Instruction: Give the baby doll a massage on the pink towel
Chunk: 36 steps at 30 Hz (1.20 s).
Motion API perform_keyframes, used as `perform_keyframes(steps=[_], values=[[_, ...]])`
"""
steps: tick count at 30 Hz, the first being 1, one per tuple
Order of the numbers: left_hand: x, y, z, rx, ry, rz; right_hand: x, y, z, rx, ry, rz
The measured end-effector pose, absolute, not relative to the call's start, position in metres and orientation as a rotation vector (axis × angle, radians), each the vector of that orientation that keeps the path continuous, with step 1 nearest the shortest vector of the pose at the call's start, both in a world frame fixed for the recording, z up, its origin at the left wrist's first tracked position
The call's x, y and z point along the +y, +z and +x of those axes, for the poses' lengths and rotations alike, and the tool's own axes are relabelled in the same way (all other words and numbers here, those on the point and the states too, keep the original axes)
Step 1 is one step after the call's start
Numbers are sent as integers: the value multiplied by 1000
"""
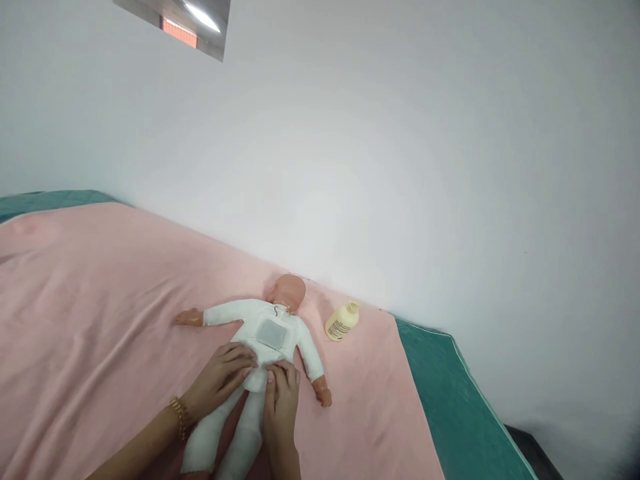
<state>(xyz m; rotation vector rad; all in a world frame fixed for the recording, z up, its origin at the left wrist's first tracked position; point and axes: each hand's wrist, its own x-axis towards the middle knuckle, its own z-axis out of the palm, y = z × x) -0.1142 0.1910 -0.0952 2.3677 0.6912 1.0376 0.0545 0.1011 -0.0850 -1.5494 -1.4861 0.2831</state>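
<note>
A baby doll (pixel 245 308) with a white cloth body lies stretched out on the pink sheet, its bare brown head towards the wall and its arms spread. A grey rectangular panel (pixel 271 333) is set in its torso. My left hand (pixel 223 375) lies over one side of the doll's waist, fingers curled together on the white cloth. On the other side, my right hand (pixel 283 397) has its fingers bent and thumb close, pinching at the cloth near the hip. What is right under the fingertips is hidden. A beaded bracelet (pixel 179 417) circles my left wrist.
A pale yellow bottle (pixel 343 323) without a visible cap rests right of the doll's head. The pink sheet (pixel 125 287) covers a green mattress (pixel 450 393), which shows at both sides. A white wall (pixel 350 167) rises behind, with an opening (pixel 180 27) high at left.
</note>
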Motion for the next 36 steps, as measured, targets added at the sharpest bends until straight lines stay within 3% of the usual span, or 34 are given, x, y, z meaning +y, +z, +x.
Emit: perform_keyframes(steps=[36], values=[[208, -96, -100, 807, 949, 2453, 124, -78, 60, -1566, 205, -1700]])
